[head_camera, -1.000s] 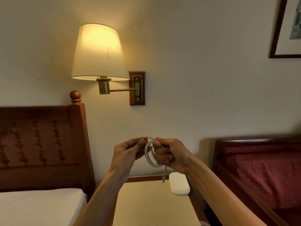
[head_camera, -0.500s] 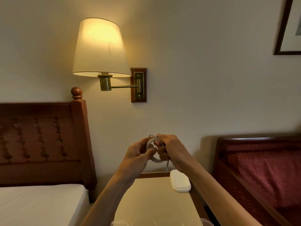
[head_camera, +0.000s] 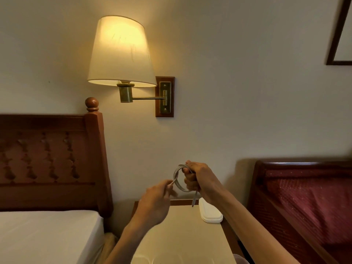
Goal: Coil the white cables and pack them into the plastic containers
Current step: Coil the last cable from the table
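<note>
A white cable (head_camera: 177, 178) is wound into a small coil in the air above the bedside table. My right hand (head_camera: 198, 180) grips the coil's right side in a fist, and one cable end hangs down below that fist. My left hand (head_camera: 156, 199) sits lower left of the coil and pinches a strand of the cable near its other end. A white oblong plastic container (head_camera: 210, 214) lies shut at the table's back right. Clear plastic container rims (head_camera: 152, 260) show faintly at the bottom edge.
The cream-topped bedside table (head_camera: 181, 235) stands between a bed with a wooden headboard (head_camera: 49, 161) on the left and a red-covered bed (head_camera: 304, 202) on the right. A lit wall lamp (head_camera: 122, 52) hangs above.
My left hand has pulled away from the coil, down and to the left, drawing a strand out with it. The right hand keeps its grip on the coil.
</note>
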